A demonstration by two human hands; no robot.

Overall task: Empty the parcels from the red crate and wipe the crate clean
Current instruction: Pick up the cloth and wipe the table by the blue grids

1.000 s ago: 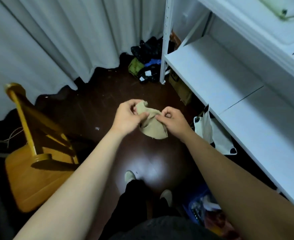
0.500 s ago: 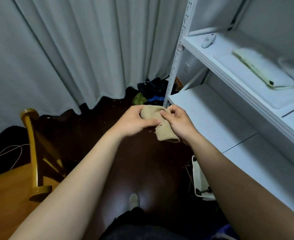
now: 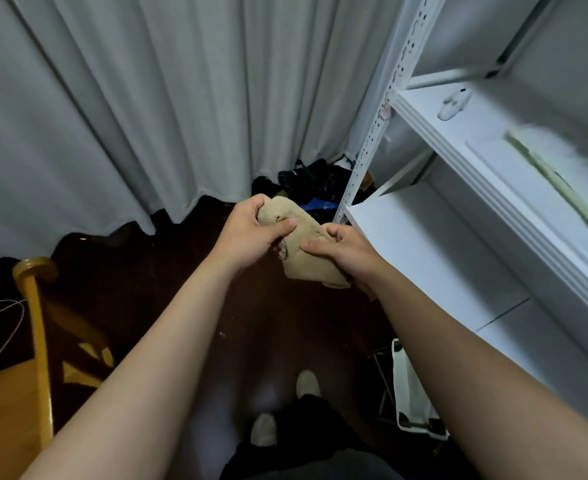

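A crumpled tan cloth [image 3: 303, 251] is held between both hands at chest height above the dark floor. My left hand [image 3: 247, 233] grips its upper end, thumb pressed across the top. My right hand [image 3: 348, 251] holds its lower right side, fingers curled under it. No red crate and no parcels are in view.
A white metal shelf unit [image 3: 434, 244] stands to the right, with a pale flat object [image 3: 559, 181] and a small white item [image 3: 453, 103] on its upper board. A wooden chair [image 3: 33, 341] is at the left. Grey curtains [image 3: 147, 105] hang behind; dark clutter [image 3: 313, 181] lies in the corner.
The view has tilted upward, bringing the upper shelf into sight. Both hands keep working the cloth, which now stretches out longer between them.
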